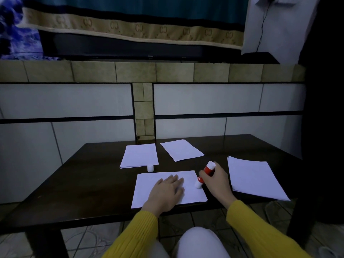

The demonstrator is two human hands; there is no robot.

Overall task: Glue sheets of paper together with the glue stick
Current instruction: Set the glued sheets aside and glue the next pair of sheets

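Note:
A white sheet of paper (149, 189) lies at the near edge of the dark table (93, 174). My left hand (166, 189) presses flat on it with straight fingers. My right hand (216, 180) grips a red and white glue stick (204, 174), tilted, its lower tip touching the sheet's right edge. The glue stick's white cap (150, 168) stands on the table just beyond the sheet.
Two more sheets of paper lie farther back, one (139, 155) at centre-left and one (181, 149) at centre. A stack of sheets (255, 177) lies at the right, overhanging the table edge. A tiled wall rises behind the table. My knees sit below the front edge.

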